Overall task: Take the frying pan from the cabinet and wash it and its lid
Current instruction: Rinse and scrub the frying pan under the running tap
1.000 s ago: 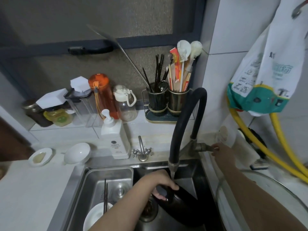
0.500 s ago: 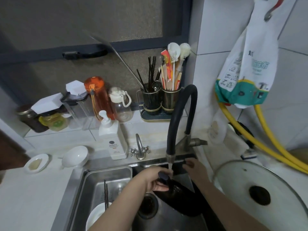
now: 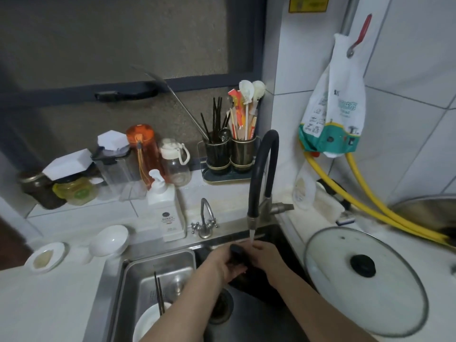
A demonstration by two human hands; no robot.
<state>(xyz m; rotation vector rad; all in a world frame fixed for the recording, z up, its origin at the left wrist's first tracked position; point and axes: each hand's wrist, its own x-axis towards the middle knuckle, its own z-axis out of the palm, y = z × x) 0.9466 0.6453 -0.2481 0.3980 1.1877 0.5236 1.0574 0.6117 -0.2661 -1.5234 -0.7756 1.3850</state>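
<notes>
Frying pan (image 3: 249, 280) is being rinsed in the sink (image 3: 153, 262) under the running faucet (image 3: 262, 174); its handle is being gripped by left hand (image 3: 225, 264), right hand (image 3: 265, 254) fingers unclear (mostly hidden). Lid (image 3: 365, 280) is waiting on the counter, apparently unwashed.
</notes>
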